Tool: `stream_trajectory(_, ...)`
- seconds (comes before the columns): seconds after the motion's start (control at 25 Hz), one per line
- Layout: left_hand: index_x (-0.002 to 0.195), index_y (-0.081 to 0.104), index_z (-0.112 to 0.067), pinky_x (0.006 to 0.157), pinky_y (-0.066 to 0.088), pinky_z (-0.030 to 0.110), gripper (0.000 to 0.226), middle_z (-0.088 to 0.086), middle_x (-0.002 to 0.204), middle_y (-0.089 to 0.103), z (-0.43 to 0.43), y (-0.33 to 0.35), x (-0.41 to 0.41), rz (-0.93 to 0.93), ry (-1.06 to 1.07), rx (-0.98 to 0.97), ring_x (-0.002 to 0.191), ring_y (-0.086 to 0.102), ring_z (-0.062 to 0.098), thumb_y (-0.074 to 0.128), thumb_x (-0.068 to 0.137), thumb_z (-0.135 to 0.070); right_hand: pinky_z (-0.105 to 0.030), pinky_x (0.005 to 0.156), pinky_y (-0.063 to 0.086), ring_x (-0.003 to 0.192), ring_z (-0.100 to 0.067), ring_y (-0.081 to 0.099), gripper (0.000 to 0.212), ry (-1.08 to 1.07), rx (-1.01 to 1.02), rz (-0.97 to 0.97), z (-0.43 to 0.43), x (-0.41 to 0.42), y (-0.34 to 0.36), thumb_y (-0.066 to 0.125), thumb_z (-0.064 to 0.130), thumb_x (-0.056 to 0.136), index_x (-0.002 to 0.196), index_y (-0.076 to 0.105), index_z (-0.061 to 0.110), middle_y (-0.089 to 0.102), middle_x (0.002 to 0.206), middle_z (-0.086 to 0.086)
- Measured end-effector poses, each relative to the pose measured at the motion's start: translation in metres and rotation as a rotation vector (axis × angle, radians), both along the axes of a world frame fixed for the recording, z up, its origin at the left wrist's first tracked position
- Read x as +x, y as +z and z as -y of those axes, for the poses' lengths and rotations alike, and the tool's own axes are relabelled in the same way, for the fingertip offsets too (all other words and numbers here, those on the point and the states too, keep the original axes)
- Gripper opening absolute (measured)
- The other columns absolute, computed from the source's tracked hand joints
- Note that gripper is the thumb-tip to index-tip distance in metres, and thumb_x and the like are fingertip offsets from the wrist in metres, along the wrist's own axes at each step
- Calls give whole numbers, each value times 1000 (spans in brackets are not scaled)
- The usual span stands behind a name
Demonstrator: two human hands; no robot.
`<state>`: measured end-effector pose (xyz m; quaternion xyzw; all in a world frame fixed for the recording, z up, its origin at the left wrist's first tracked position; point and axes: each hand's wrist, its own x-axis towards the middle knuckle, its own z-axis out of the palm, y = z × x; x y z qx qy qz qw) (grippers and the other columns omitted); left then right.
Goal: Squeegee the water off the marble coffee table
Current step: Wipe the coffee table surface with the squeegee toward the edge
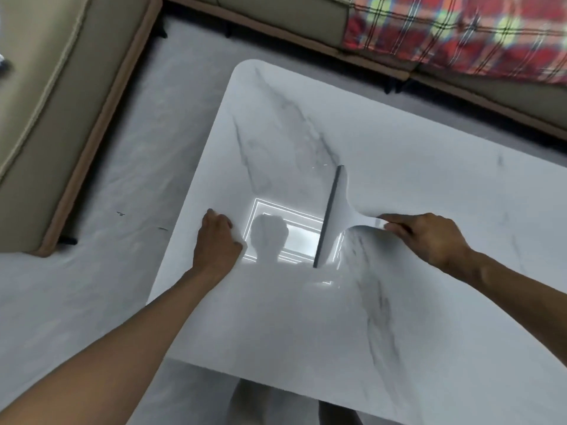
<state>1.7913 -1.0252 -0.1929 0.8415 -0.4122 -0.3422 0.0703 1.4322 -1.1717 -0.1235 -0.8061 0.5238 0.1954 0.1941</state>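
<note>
On the marble coffee table [429,167], toward its left end, our right hand [426,237] holds the squeegee [329,216] by its pale handle, with the fingers [395,223] curled round the handle's end and pinching it firmly. From that grip the handle widens out leftward into the head, and the long dark rubber blade lies down on the tabletop, running from the table's near side toward its far side at a slight slant. Our left hand [216,240] rests on the tabletop just inside the table's left edge, well apart from the blade, knuckles up and fingers bent; we cannot tell whether it holds anything beneath them. Between that hand and the blade, the glossy surface mirrors a bright rectangular ceiling light [294,237] with a dark head-shaped shadow across it. Grey veins run across the white top on both sides of the blade. Beyond the table's left and far sides stands a beige sofa [46,118], with a red plaid blanket [460,29] lying on the section past the far side. Pale floor [107,240] surrounds the table.
</note>
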Motion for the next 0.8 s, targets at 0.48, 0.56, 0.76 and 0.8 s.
stream_trajectory(0.48, 95, 48, -10, 79, 42, 34, 15, 13, 106, 58, 29, 11, 52, 22, 368, -64, 98, 56, 30, 49, 82, -2, -26, 59, 27, 104, -25, 61, 33, 444, 171, 202, -13, 249, -39, 36, 54, 98, 128, 50, 55, 67, 116, 3)
stream_trajectory(0.56, 95, 47, -9, 73, 40, 31, 15, 11, 101, 56, 31, 7, 53, 13, 305, -65, 94, 57, 30, 53, 82, -4, -27, 65, 34, 107, -28, 60, 35, 405, 168, 223, 1, 247, -48, 35, 54, 98, 129, 50, 52, 66, 118, -1)
stream_trajectory(0.76, 121, 45, -11, 85, 44, 33, 41, 10, 124, 52, 42, 1, 14, -78, 123, -15, 110, 53, 28, 58, 83, -7, -32, 74, 43, 97, -25, 63, 34, -11, 67, 218, 53, 109, -43, 31, 55, 97, 126, 50, 54, 71, 109, 7)
stream_trajectory(0.8, 129, 41, -12, 94, 44, 36, 50, 11, 131, 47, 48, 1, 1, -85, 50, 3, 118, 50, 30, 59, 82, -8, -32, 73, 42, 95, -25, 63, 34, -96, 41, 190, 56, 74, -37, 32, 54, 98, 126, 51, 53, 71, 106, 8)
